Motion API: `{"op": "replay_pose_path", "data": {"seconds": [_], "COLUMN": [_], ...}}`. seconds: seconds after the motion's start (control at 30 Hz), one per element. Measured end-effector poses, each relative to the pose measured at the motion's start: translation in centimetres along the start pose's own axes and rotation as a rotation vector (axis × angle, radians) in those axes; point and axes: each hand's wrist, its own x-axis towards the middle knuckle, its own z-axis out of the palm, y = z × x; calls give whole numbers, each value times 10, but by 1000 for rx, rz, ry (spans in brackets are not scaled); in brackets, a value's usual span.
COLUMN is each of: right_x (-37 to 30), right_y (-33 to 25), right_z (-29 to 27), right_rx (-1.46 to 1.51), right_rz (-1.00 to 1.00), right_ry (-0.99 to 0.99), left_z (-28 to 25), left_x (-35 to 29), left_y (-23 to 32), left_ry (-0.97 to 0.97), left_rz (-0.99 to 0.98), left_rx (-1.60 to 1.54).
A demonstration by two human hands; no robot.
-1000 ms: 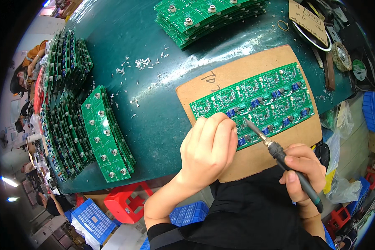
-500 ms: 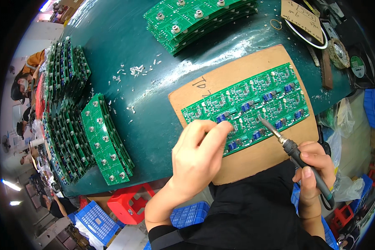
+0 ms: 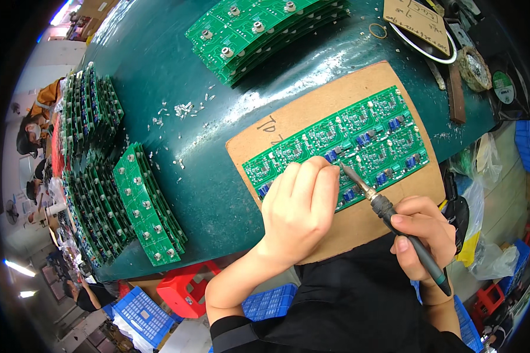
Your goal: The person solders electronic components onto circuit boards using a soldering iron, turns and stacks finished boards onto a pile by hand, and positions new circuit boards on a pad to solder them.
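A green circuit board (image 3: 359, 126) with blue and white parts lies on a brown cardboard sheet (image 3: 388, 203). My right hand (image 3: 424, 235) is closed round the dark handle of a soldering iron (image 3: 394, 219). The iron's tip points at the middle of the board, close to my left fingertips; whether it touches cannot be made out. Over the board's lower left part is my left hand (image 3: 300, 209), its fingers bent and pinched together near a blue part. What the pinch holds, if anything, is hidden.
Stacked circuit boards (image 3: 241, 35) stand at the back, with more board stacks (image 3: 144, 206) on the left. Small clippings (image 3: 185, 109) lie scattered on the green table (image 3: 212, 153). A brown card (image 3: 418, 23) and a tape roll (image 3: 474, 69) are at the far right. A red stool (image 3: 185, 291) stands below the edge.
My right hand has moved the soldering iron leftward, bringing its tip near my left fingertips. My left hand has shifted slightly right over the board. The whole view has moved a little.
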Motion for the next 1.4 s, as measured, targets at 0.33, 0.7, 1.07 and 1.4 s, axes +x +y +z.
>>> {"op": "replay_pose_path", "data": {"seconds": [0.33, 0.7, 1.07, 1.4], "right_x": [-6, -18, -9, -8], "right_y": [0, 7, 14, 18], "right_z": [-10, -33, -33, -42], "right_rx": [108, 138, 176, 174], "right_rz": [159, 198, 277, 208], "right_ry": [18, 241, 197, 170], "left_z": [4, -16, 21, 22], "left_x": [1, 12, 35, 36], "left_y": [2, 3, 12, 20], "left_ry": [31, -65, -49, -43], "left_rz": [57, -20, 43, -24], "left_rx": [107, -176, -144, -104]}}
